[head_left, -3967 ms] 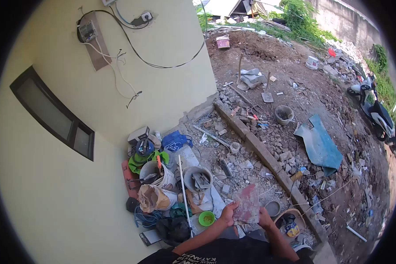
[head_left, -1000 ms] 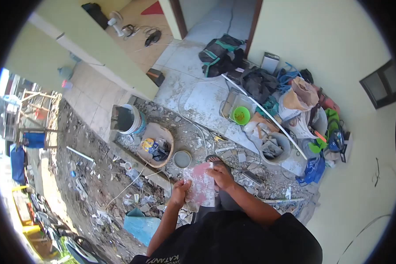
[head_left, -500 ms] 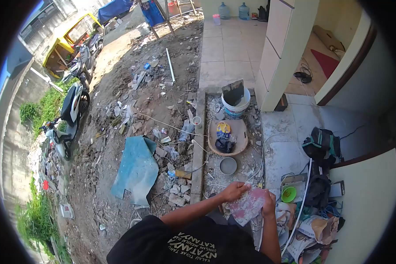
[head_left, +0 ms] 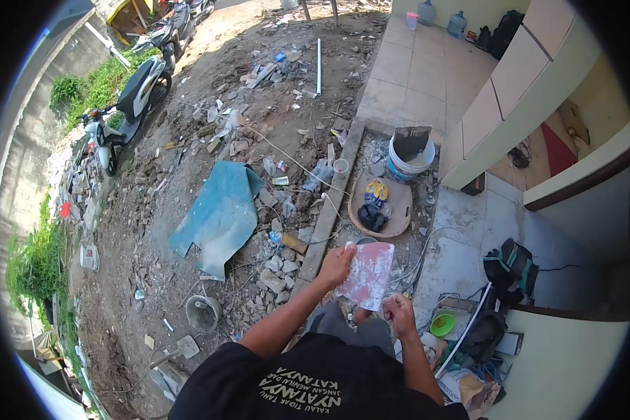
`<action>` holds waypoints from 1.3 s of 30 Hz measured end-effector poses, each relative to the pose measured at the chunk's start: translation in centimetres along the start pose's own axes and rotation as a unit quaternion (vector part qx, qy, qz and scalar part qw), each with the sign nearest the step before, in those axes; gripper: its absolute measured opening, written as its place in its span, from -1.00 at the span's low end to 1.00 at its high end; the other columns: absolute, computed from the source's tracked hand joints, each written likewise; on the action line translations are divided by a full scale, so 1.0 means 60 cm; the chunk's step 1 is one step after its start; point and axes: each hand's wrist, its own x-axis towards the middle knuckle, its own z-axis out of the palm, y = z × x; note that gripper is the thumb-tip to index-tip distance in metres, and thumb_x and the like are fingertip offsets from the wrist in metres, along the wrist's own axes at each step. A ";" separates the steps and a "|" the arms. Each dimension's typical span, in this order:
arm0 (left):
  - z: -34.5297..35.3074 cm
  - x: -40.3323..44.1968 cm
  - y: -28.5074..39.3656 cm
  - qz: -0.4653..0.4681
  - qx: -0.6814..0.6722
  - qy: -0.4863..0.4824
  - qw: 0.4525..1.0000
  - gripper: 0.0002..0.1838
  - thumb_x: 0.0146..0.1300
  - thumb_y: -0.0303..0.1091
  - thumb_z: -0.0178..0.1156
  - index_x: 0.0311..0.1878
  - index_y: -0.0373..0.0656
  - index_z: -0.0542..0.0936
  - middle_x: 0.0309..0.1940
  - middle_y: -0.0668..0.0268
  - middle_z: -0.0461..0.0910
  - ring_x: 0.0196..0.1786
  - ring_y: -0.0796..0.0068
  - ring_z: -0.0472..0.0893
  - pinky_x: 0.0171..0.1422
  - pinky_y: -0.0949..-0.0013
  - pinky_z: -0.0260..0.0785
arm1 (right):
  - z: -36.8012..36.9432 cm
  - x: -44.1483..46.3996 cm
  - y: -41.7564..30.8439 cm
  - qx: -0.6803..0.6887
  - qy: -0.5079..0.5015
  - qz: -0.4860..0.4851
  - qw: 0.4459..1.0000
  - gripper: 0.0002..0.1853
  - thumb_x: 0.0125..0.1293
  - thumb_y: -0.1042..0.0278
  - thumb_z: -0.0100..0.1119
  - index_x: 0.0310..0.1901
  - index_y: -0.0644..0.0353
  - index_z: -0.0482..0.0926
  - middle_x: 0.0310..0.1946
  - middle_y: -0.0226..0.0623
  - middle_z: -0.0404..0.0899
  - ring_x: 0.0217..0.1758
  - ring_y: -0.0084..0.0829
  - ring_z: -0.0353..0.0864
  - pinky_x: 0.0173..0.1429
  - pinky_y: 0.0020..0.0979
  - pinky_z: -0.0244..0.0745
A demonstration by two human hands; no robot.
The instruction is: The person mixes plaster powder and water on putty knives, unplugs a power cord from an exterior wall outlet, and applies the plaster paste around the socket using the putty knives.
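Note:
My left hand (head_left: 337,266) grips the left edge of a flat, roughly rectangular piece with a flaky pink-and-white face (head_left: 368,271), held up in front of my lap. My right hand (head_left: 400,315) is just off the lower right corner of this piece, its fingers curled in; whatever they hold, if anything, is too small to make out. Beyond the piece sits a tan basin (head_left: 400,222) with a yellow-and-blue packet (head_left: 376,193) and a black plastic bag (head_left: 372,218) inside. A grey bowl (head_left: 366,240) is mostly hidden behind the piece.
A white bucket (head_left: 407,169) with a dark board in it stands past the basin. Left of the concrete kerb (head_left: 325,227) lie rubble, a teal sheet (head_left: 220,210) and a dirty pail (head_left: 203,313). Bags, a green bowl (head_left: 442,325) and a pale pipe (head_left: 463,330) crowd my right.
My left hand has raised the pink-and-white piece and turned it more upright. The right hand has come off its right edge to near the lower corner. The camera view has shifted too.

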 end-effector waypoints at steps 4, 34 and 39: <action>0.007 -0.016 -0.048 0.037 0.098 -0.018 0.994 -0.46 0.38 0.04 -0.04 -0.44 -0.30 0.54 -0.65 0.37 0.44 -0.50 0.55 0.40 -0.35 0.31 0.26 | 0.014 -0.010 -0.034 -0.148 -0.082 0.027 0.985 -0.70 0.36 0.17 0.10 -0.47 0.18 0.50 -0.65 -0.47 0.42 -0.60 -0.64 0.36 -0.45 -0.57 0.27; 0.000 -0.070 -0.161 -0.038 -0.056 0.106 0.992 -0.46 0.36 0.02 -0.01 -0.46 -0.34 0.52 -0.63 0.27 0.46 -0.49 0.41 0.41 -0.31 0.20 0.26 | 0.065 -0.103 -0.012 -0.359 0.009 -0.069 0.931 -0.54 0.41 0.02 0.00 -0.51 0.26 0.50 -0.68 -0.44 0.38 -0.59 -0.64 0.31 -0.48 -0.52 0.19; -0.017 -0.108 -0.106 -0.123 -0.127 0.004 0.984 -0.47 0.37 0.05 -0.01 -0.42 -0.30 0.54 -0.59 0.36 0.48 -0.51 0.55 0.36 -0.36 0.32 0.23 | 0.088 -0.135 -0.032 -0.313 -0.049 -0.035 0.948 -0.56 0.42 0.07 -0.01 -0.50 0.28 0.51 -0.68 -0.44 0.40 -0.59 -0.66 0.30 -0.49 -0.55 0.18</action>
